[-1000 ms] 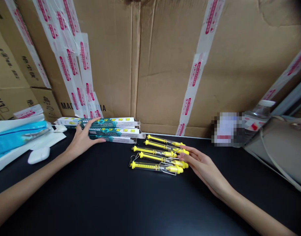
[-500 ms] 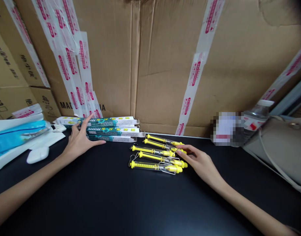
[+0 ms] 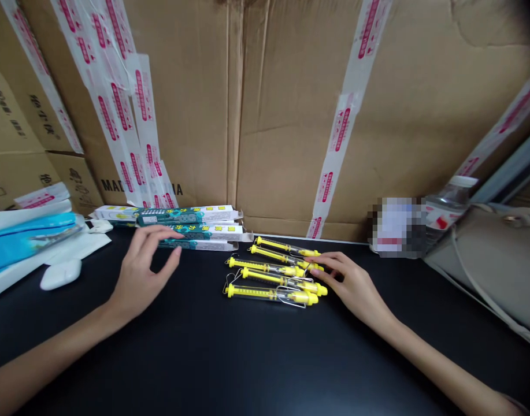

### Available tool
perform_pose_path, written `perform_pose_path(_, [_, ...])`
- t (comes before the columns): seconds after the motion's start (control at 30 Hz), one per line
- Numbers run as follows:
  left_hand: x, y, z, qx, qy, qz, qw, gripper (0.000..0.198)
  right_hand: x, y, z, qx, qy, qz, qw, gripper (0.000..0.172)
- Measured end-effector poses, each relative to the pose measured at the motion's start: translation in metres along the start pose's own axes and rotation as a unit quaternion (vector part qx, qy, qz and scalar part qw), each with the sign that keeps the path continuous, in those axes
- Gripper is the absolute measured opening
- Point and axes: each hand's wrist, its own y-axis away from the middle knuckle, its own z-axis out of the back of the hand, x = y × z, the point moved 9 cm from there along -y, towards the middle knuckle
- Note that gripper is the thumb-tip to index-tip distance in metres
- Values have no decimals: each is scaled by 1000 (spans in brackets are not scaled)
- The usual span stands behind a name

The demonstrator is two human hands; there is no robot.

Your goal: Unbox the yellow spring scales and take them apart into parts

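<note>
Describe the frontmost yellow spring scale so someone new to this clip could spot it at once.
On the black table, below the cardboard wall, five spring scales lie in a loose stack of rows. The frontmost scale sits closest to the wearer, its wire hook at the left end, and the right hand reaches only the scales behind it.

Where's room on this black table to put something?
Bare black table lies in front of the yellow-tipped clear tubes, between the left hand and right hand. A narrow strip separates them from the green-and-white boxes. The far left, around the blue packet and white mouse, is crowded.
</note>
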Motion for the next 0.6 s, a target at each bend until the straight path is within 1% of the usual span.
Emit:
perform_pose_path(0.13, [-27,15,-28,108,68,-41,991,23,-2,-1,1,-21,34,25,999,36])
perform_pose_path(0.2, [-34,23,-39,162,92,-56,981,27,1,-2,2,-34,43,34,998,40])
perform_pose_path(0.27, [-39,29,-47,200,110,-65,971,31,5,-3,3,-41,46,42,997,42])
perform_pose_path(0.43, [-52,36,-57,258,123,-79,955,34,16,-11,0,-43,47,44,997,33])
perform_pose_path(0.6, [-62,41,-60,286,132,-88,945,34,11,-18,-7,-21,28,30,999,31])
